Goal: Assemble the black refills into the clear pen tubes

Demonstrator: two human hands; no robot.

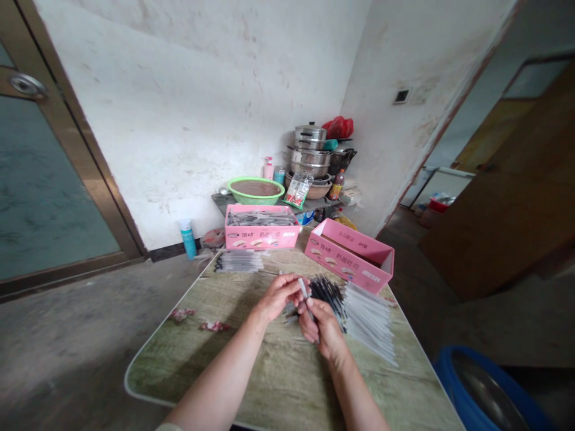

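The tube [302, 288] you hold looks like cloudy, smooth plastic, and so do the loose tubes [371, 323] spread on your table [283, 383], whose top has a smooth wood-grain finish with a low sheen. Your pink boxes [262, 238] look like smooth printed card. Past them you see shiny metal pots [309, 158], a smooth plastic basin [256, 199] and a crinkled, glossy plastic bag [339, 127]. The wall [179, 108] ahead of you is matt, scuffed plaster; the floor [67, 359] looks like rough, dull concrete.

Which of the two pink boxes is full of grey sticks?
The left pink box, near the green basin: grey sticks fill it, unlike the right pink box.
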